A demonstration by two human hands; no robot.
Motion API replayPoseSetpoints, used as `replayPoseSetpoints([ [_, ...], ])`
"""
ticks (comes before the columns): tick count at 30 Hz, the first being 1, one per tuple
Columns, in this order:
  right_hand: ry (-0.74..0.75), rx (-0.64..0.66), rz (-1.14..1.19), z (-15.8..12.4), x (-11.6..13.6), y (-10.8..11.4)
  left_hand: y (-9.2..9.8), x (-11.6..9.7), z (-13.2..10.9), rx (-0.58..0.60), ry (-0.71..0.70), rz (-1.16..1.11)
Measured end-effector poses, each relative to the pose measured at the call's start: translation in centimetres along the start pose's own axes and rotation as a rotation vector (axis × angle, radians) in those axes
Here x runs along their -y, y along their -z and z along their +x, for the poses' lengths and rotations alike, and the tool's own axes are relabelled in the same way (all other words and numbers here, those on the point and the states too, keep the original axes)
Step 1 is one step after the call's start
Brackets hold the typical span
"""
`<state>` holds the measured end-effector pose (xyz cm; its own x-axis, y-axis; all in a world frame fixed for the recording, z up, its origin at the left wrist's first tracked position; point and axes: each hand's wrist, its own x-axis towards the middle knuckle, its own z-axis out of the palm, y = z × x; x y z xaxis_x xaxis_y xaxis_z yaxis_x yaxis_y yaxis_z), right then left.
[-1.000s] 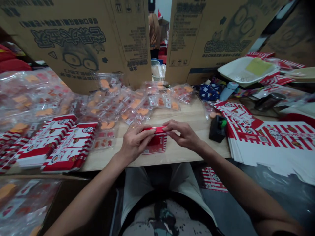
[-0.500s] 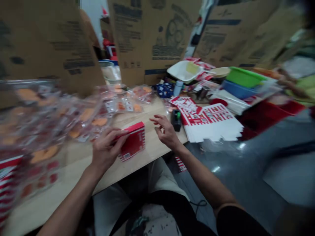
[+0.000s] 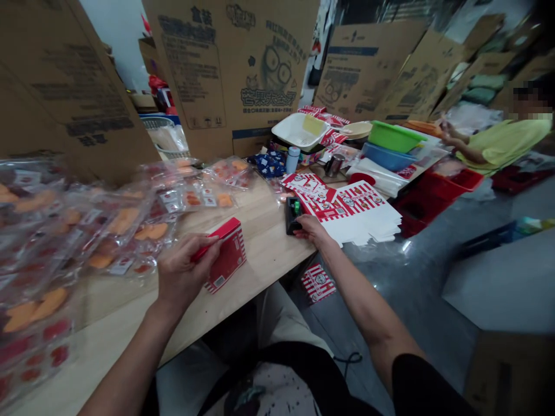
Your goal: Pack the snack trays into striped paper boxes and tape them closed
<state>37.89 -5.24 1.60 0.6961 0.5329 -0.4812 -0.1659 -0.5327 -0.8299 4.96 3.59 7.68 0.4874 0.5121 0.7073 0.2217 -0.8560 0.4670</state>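
Note:
In the head view my left hand is closed on the top edge of a red-and-white striped carton, thumb on the near face and fingers behind. The carton stands upright at a slant over the wooden table, its red top turned up. At the table's right edge my right hand has its fingers curled against the near side of a small black tape dispenser with a green hub. Whether a strip of tape lies between these fingertips is too small to tell.
Clear plastic packs with orange and red pieces cover the table's left side. Flat striped cartons lie beyond the dispenser, near a light-blue bottle and a green basin. A person in a yellow top works at far right.
My right hand has moved from the air above the table to the tape dispenser, its fingers drawing in. The left hand still holds the carton. The view has swung right.

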Motion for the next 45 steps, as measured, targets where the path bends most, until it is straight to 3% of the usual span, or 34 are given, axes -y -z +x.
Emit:
replayPoseSetpoints([
  [6, 0.005, 0.142, 0.033, -2.4, -1.0, 1.8, 0.0, -0.2, -0.2, 0.013, 0.006, -0.06],
  [12, 0.067, 0.181, 0.126, -3.2, -1.4, 2.5, -0.2, -0.1, -0.4, 0.018, 0.011, -0.05],
  [18, 0.12, 0.121, 0.157, -3.9, -3.7, 1.7, -0.1, -0.3, -0.2, 0.008, 0.004, -0.045],
  [24, 0.263, -0.032, 0.002, -3.7, -6.5, 0.6, 0.0, -1.0, -0.1, 0.003, 0.016, -0.002],
  [30, 0.454, -0.132, -0.12, -6.7, -5.5, 1.7, 0.5, -1.8, -0.3, 0.058, -0.042, 0.106],
  [32, 0.54, -0.055, -0.106, -9.3, -4.5, 0.6, 0.7, -1.8, -0.3, 0.091, -0.049, 0.086],
  [35, 0.671, 0.269, 0.052, -14.1, -2.4, -2.8, 1.2, -1.9, -0.4, 0.125, -0.053, 0.078],
  [38, 0.721, 0.461, 0.221, -17.9, -0.2, -6.6, 1.5, -2.2, -0.6, 0.164, -0.066, 0.071],
  [41, 0.692, 0.538, 0.319, -19.3, 1.5, -9.1, 1.6, -2.5, -1.1, 0.148, -0.002, 0.035],
  [45, 0.611, 0.547, 0.383, -19.1, 2.5, -10.4, 1.3, -2.6, -1.6, 0.119, 0.142, -0.073],
])
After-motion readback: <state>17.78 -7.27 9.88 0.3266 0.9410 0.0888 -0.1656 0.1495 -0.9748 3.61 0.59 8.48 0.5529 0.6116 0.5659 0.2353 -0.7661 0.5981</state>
